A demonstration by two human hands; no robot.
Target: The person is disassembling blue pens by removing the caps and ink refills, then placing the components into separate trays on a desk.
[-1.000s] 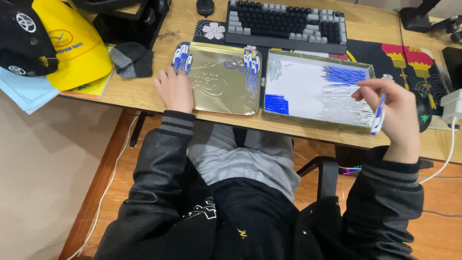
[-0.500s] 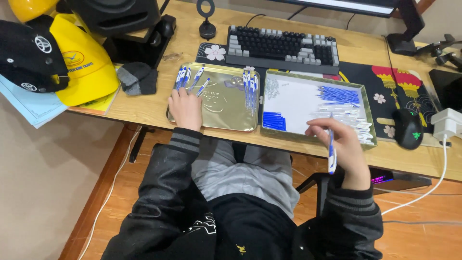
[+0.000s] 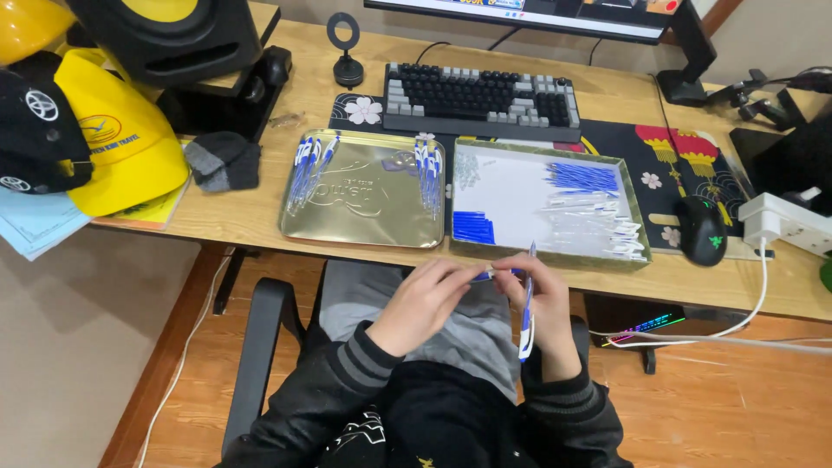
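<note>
Left hand [image 3: 425, 299]: over lap, just below desk edge, fingers pinched on small blue part [image 3: 483, 276].
Right hand [image 3: 546, 299]: closed round white-and-blue pen [image 3: 526, 314], pen near upright, fingertips also at blue part.
Gold tray [image 3: 364, 227]: on desk, pens along both sides.
White box [image 3: 507, 204]: right of tray, blue and clear pen parts inside.

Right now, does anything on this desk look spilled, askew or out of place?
Nothing stands out. Pens lie in neat rows on the gold tray, parts sit sorted in the white box, and both hands, left hand and right hand, hold a pen over the lap.
</note>
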